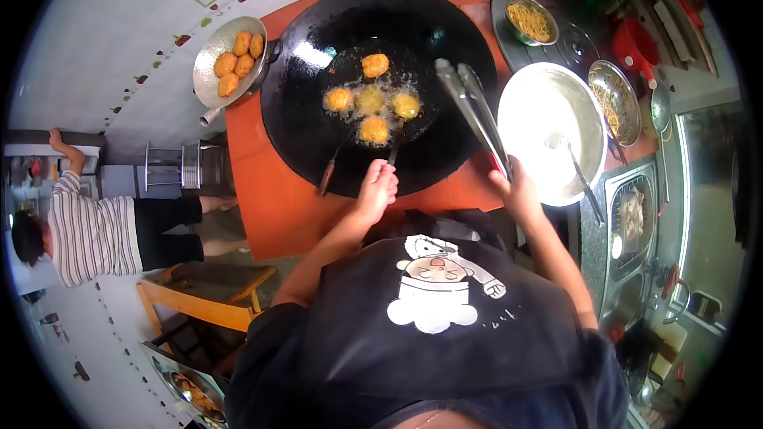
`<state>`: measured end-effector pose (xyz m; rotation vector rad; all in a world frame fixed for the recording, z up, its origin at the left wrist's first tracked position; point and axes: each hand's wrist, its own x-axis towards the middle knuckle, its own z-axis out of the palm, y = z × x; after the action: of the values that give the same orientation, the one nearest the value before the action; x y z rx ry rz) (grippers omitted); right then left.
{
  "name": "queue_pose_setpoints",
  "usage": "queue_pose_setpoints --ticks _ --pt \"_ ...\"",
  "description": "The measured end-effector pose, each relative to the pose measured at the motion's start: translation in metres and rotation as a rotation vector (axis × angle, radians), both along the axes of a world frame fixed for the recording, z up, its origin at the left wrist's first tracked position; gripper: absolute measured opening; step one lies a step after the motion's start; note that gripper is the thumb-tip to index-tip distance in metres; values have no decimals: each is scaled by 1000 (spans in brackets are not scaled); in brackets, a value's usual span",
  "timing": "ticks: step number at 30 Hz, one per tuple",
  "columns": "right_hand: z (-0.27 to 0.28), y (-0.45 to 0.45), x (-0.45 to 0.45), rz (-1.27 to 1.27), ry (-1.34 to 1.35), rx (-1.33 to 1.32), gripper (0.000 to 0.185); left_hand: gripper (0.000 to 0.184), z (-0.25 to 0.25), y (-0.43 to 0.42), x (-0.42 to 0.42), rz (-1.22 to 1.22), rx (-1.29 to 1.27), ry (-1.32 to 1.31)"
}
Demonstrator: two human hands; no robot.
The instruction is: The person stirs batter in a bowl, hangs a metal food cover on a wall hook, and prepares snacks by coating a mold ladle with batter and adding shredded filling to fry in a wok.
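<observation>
A large black wok (298, 131) holds bubbling oil with several round golden fritters (375, 129) in it. My right hand (518, 191) grips metal tongs (475, 107), their arms slightly apart over the wok's right side, with nothing between the tips. My left hand (377, 191) is closed at the wok's near rim around a thin dark handle (395, 149); its far end is hard to make out. Just left of that hand, another utensil with a reddish-brown handle (327, 178) leans on the rim. Beside the tongs stands a white basin (515, 103) of pale batter with a ladle (580, 171) in it.
A metal strainer pan (208, 71) of browned fritters sits left of the wok on the orange counter (262, 214). Bowls of shredded food (531, 22) stand at right, near the sink (632, 294). Another person (95, 230) stands at far left, near a wooden chair (199, 306).
</observation>
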<state>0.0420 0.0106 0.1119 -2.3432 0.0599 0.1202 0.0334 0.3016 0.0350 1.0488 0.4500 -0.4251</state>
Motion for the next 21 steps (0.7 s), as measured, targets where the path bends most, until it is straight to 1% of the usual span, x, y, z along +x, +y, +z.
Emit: queue_pose_setpoints --ticks 1,2,4,5,8,9,10,12,13,16,20,21 --pt "23 6 9 24 90 -152 66 12 2 10 -5 0 -11 -3" --pt "28 6 16 76 58 -319 68 14 2 19 -11 3 -23 -6" --pt "38 13 24 129 51 -532 63 15 6 33 -21 -9 17 -1" --pt "42 18 30 187 93 -699 65 12 4 38 -27 -29 34 -16" --pt "41 37 42 350 176 -912 69 11 -2 50 -40 -202 333 -126" --pt "36 43 43 369 162 -929 67 11 -6 54 -44 -289 593 -289" --pt "27 49 44 382 149 -895 66 12 -1 55 -46 -331 767 -394" --pt "12 63 47 412 120 -832 63 13 10 57 -48 -400 876 -479" --pt "20 74 50 522 186 -820 58 13 15 59 -48 -448 910 -490" --pt "-16 93 62 381 397 -704 57 13 17 62 -47 -570 977 -500" --pt "-28 110 69 463 437 -694 57 14 19 63 -51 -630 966 -494" --pt "-32 113 69 447 448 -673 58 13 19 63 -50 -647 972 -491"
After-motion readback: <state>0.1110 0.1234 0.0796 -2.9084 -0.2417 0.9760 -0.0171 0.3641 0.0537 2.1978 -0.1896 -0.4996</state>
